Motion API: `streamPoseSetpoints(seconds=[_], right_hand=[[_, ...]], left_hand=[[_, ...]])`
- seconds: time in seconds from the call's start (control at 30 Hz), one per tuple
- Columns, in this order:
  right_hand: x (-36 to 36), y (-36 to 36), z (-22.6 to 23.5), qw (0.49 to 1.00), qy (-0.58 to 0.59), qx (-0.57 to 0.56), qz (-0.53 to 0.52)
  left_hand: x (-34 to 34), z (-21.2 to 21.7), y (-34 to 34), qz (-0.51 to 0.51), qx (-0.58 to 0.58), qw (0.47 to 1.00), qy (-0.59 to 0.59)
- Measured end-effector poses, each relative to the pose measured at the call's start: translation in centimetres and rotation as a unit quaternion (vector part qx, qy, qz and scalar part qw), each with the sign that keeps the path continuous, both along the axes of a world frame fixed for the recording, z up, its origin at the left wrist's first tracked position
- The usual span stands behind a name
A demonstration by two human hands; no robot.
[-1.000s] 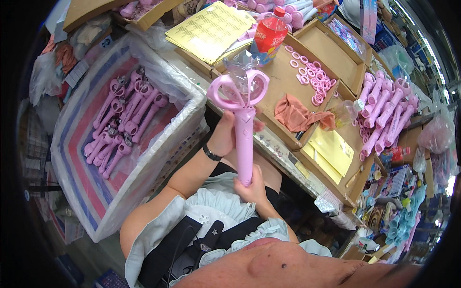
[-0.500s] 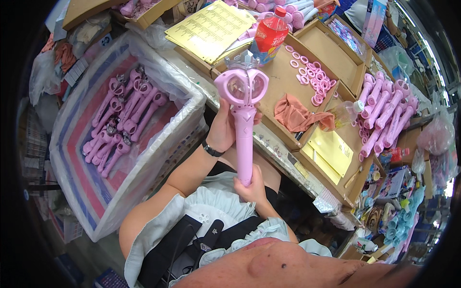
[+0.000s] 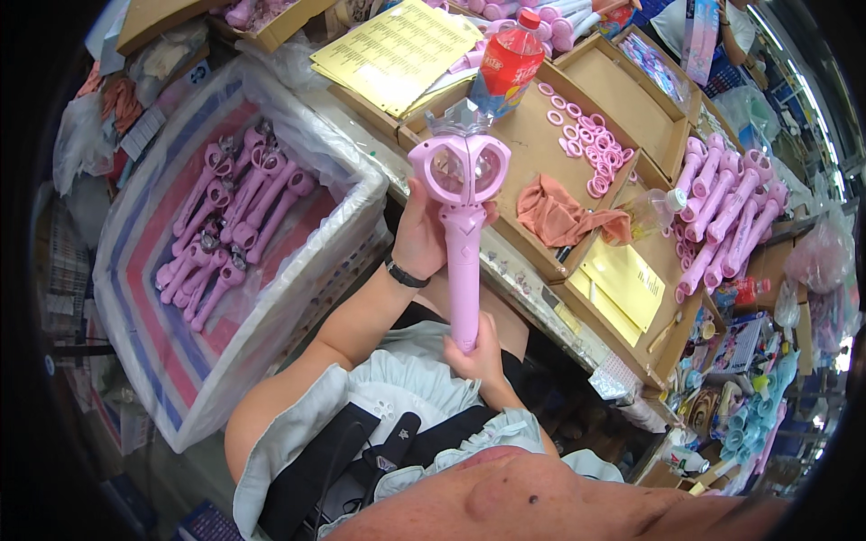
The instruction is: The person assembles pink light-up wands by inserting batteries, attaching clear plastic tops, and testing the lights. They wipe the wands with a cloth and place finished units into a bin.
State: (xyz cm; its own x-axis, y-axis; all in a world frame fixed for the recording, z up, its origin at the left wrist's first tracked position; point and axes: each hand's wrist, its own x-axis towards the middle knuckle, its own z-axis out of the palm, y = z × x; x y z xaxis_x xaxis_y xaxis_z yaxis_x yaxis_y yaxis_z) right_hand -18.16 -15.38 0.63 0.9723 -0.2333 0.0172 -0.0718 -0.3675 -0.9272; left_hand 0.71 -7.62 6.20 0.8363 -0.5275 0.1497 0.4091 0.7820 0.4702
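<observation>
A pink toy wand (image 3: 464,270) stands upright in front of me, with a clear ball inside its heart-shaped head and a silver crown on top. My left hand (image 3: 421,230) is closed round it just below the head, fingers partly behind it. Lower down, my right hand (image 3: 481,353) grips the bottom end of the handle. To the left, several finished-looking pink wands (image 3: 239,212) lie in a big lined bin (image 3: 262,361). More pink wand handles (image 3: 731,207) are piled on the bench at the right.
On the bench are a red-labelled bottle (image 3: 508,68), yellow printed sheets (image 3: 397,54), a cardboard tray (image 3: 519,167) with loose pink rings (image 3: 595,153), and an orange cloth (image 3: 559,212). A clear bottle (image 3: 654,207) lies near the handles. Another person's arm (image 3: 732,41) shows at the far right.
The wand has shifted slightly right and its head has turned a little, with both hands moving along with it. Both hands keep their hold.
</observation>
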Motion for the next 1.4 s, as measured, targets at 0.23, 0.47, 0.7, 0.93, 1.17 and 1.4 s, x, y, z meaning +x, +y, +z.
streamPoseSetpoints(seconds=[0.23,0.47,0.7,0.93,1.17,1.4], right_hand=[[-0.3,-0.4,-0.6,0.999,-0.027,0.010,-0.016],[-0.1,-0.4,-0.2,1.000,0.000,-0.007,0.019],[-0.1,-0.6,0.8,1.000,0.017,0.006,0.019],[-0.1,-0.5,1.2,1.000,0.009,0.001,0.018],[-0.1,-0.4,1.4,1.000,0.022,0.003,0.014],[-0.1,-0.4,1.2,1.000,0.013,0.003,0.012]], left_hand=[[-1.7,-0.7,0.3,-0.060,0.054,0.995,-0.051],[0.7,-0.1,-0.3,-0.020,-0.055,0.998,0.012],[1.0,0.4,0.2,-0.022,0.010,0.999,0.045],[1.1,0.2,0.4,-0.035,-0.001,0.999,0.022],[0.9,0.1,0.5,-0.036,0.005,0.998,0.048],[0.5,0.2,0.4,-0.032,0.006,0.997,0.072]])
